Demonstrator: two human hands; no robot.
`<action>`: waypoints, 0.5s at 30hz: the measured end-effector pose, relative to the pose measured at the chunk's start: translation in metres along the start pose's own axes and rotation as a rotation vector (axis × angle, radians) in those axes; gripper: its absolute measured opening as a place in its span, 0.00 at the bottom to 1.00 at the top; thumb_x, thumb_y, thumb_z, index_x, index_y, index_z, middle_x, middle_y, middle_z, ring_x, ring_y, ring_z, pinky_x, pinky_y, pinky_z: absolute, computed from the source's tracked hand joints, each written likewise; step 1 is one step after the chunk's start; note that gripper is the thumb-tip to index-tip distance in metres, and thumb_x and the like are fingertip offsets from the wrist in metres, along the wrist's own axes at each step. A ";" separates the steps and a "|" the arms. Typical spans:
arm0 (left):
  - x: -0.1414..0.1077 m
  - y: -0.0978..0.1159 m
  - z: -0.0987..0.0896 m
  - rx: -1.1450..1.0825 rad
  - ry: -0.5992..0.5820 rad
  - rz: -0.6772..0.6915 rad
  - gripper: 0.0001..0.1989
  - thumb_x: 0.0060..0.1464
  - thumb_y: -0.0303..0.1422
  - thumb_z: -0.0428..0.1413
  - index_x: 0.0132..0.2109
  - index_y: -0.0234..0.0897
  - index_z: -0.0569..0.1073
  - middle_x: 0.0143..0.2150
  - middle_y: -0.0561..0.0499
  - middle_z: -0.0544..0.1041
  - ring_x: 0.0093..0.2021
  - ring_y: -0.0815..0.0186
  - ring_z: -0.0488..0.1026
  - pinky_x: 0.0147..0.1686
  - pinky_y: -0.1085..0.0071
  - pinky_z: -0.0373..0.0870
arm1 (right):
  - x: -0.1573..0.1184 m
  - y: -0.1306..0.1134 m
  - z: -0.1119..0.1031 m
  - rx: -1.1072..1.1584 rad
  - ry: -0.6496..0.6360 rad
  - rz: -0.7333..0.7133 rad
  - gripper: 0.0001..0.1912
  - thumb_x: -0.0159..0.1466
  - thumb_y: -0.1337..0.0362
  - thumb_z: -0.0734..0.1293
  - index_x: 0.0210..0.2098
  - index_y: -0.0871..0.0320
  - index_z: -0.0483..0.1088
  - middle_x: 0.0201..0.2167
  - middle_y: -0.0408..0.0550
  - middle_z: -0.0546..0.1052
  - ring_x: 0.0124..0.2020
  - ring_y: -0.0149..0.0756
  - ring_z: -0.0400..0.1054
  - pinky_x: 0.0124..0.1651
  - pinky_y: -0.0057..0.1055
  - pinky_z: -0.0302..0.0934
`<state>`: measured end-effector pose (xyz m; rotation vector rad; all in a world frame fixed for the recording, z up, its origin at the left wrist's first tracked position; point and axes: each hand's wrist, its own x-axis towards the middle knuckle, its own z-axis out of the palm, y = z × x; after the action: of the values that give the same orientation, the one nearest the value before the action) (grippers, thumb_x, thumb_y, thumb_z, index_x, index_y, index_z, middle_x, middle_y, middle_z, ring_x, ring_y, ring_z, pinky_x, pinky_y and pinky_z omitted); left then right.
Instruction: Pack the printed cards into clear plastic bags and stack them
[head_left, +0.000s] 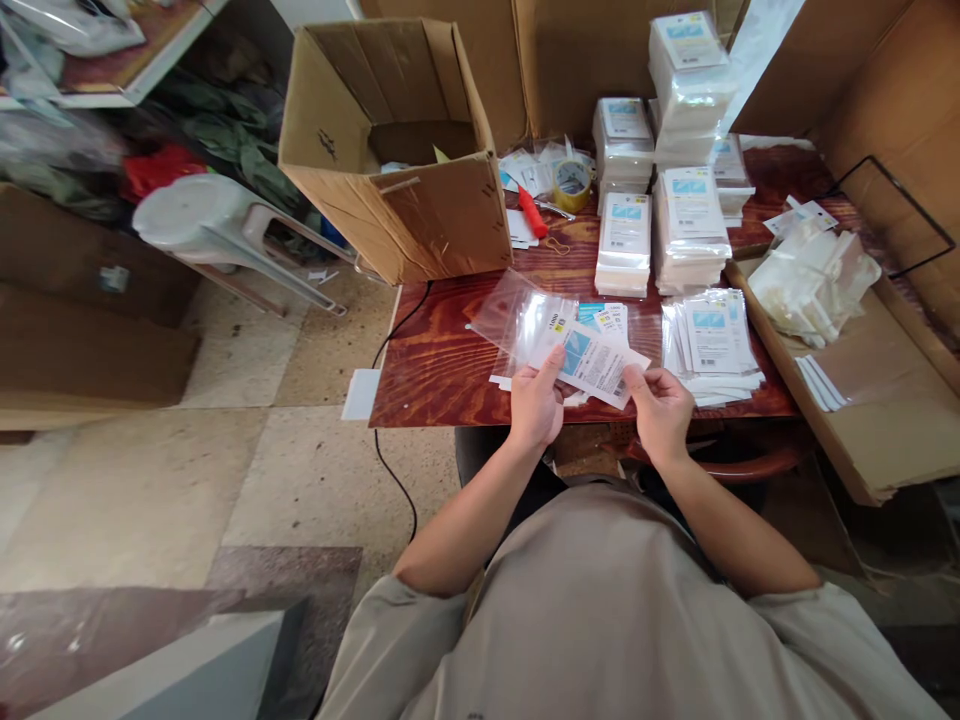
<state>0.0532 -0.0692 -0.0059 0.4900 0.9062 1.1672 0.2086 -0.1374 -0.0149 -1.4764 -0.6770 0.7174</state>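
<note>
A white printed card (pixel 600 368) with a blue panel is held tilted just above the table's front edge. My left hand (pixel 537 402) pinches its left end, thumb on top, close to a clear plastic bag (pixel 517 310). At the card's right end, my right hand (pixel 663 408) grips the corner between thumb and fingers. Behind the card lie more printed cards (pixel 611 318), partly covered by clear plastic. To the right of my right hand, a fanned pile of packed cards (pixel 712 335) rests on the table.
Tall stacks of packed cards (pixel 691 215) stand at the back. An open cardboard box (pixel 442 220) sits at the back left, near a tape roll (pixel 572 184) and a red-handled tool (pixel 532 212). On the right is a shallow carton (pixel 885 400) with plastic bags (pixel 814 275). A white stool (pixel 202 215) stands left.
</note>
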 end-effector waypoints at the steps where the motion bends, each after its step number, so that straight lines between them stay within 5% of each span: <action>1: -0.001 0.000 0.001 -0.008 0.008 0.024 0.21 0.50 0.44 0.74 0.45 0.37 0.81 0.49 0.43 0.86 0.57 0.49 0.82 0.54 0.56 0.82 | 0.000 0.001 0.002 0.040 -0.055 0.030 0.25 0.58 0.44 0.81 0.26 0.56 0.71 0.21 0.41 0.74 0.20 0.30 0.66 0.22 0.28 0.63; 6: -0.004 0.006 -0.001 -0.043 0.035 0.067 0.24 0.45 0.42 0.77 0.46 0.38 0.82 0.50 0.45 0.86 0.59 0.48 0.81 0.57 0.58 0.81 | 0.006 -0.006 -0.002 0.165 -0.622 0.236 0.24 0.54 0.46 0.84 0.31 0.58 0.76 0.28 0.48 0.82 0.23 0.38 0.76 0.22 0.30 0.67; 12: -0.021 -0.006 0.003 -0.009 -0.056 0.013 0.23 0.46 0.47 0.77 0.43 0.37 0.84 0.46 0.45 0.86 0.53 0.50 0.84 0.54 0.58 0.82 | -0.008 -0.001 0.018 0.126 -0.439 0.165 0.29 0.55 0.41 0.81 0.27 0.55 0.67 0.21 0.43 0.76 0.19 0.33 0.69 0.22 0.30 0.65; 15: -0.028 -0.016 0.004 0.007 -0.089 0.020 0.23 0.48 0.47 0.76 0.46 0.39 0.85 0.50 0.45 0.86 0.58 0.51 0.82 0.59 0.57 0.80 | -0.007 0.010 0.030 0.085 -0.284 0.041 0.32 0.49 0.40 0.83 0.36 0.54 0.68 0.29 0.41 0.77 0.25 0.31 0.69 0.26 0.28 0.66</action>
<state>0.0626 -0.1001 -0.0059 0.5539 0.8305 1.1511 0.1810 -0.1241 -0.0254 -1.3267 -0.8225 0.9879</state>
